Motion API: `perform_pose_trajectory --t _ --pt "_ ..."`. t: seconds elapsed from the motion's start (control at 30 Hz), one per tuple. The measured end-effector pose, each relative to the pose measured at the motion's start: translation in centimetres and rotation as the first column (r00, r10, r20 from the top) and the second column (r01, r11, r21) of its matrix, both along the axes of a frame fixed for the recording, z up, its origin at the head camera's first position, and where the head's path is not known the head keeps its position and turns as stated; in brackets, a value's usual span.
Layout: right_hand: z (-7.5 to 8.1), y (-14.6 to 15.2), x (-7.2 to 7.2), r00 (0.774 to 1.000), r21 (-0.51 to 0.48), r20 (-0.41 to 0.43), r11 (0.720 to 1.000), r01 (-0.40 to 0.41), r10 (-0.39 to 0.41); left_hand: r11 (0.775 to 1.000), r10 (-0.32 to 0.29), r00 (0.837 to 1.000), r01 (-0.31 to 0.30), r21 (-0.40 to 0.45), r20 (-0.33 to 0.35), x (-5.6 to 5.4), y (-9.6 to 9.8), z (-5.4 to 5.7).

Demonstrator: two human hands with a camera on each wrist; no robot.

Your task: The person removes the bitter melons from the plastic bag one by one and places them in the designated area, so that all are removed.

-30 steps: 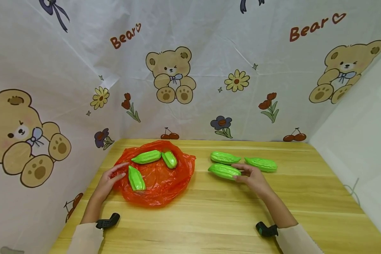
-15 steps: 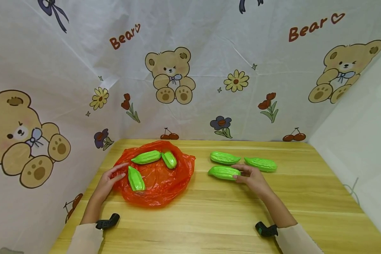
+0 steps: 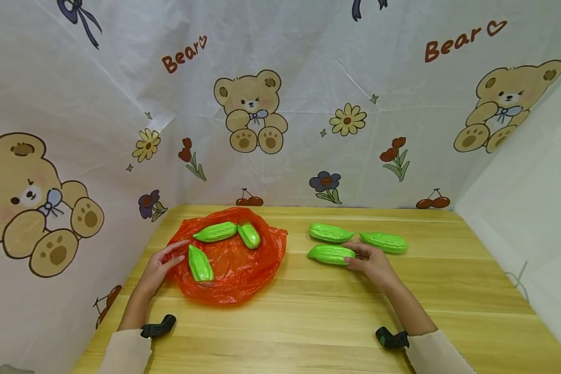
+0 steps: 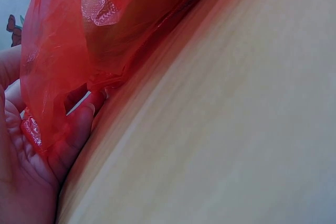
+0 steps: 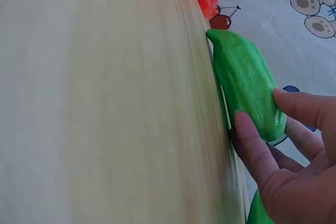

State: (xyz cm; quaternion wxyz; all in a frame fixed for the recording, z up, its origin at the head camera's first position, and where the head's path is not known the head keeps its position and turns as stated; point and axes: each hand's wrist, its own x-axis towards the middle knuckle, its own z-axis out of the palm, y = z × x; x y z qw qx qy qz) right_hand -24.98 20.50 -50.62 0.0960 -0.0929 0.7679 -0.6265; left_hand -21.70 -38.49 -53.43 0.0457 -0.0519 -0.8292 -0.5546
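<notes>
My right hand (image 3: 374, 264) holds the blunt right end of a glossy green bitter melon (image 3: 331, 254) between thumb and fingers, as the right wrist view also shows. Just behind it lie another bitter melon (image 3: 331, 232) and, to the right, one more (image 3: 384, 242). At the left, my left hand (image 3: 158, 265) touches the side of a spread red plastic bag (image 3: 243, 288), thumb and fingers apart. In the left wrist view, thin red film (image 4: 58, 77) drapes over the thumb and across the palm. Three bitter melons rest in the bag, one of them (image 3: 201, 264) close to my left fingers.
Everything lies on a light wooden tabletop (image 3: 280, 332). A white cloth (image 3: 304, 62) printed with bears and flowers hangs behind and at the left. A plain white wall (image 3: 533, 218) borders the right side, with a thin cord (image 3: 520, 280) beside it.
The held bitter melon's pointed tip has dropped slightly, so it lies more level than a second ago. Both hands have stayed nearly still.
</notes>
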Motion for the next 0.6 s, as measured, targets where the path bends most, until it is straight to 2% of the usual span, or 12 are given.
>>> perform_pose_trajectory --t 0.33,0.6 --pt "0.11 0.0 0.13 0.999 0.067 -0.002 0.996 0.051 -0.051 1.0 0.001 1.0 -0.001 -0.016 -0.003 0.03 0.05 0.02" --pt "0.2 -0.12 0.13 0.998 0.045 0.031 0.997 0.06 -0.061 1.0 0.002 1.0 -0.002 -0.004 0.005 -0.03 0.0 -0.05"
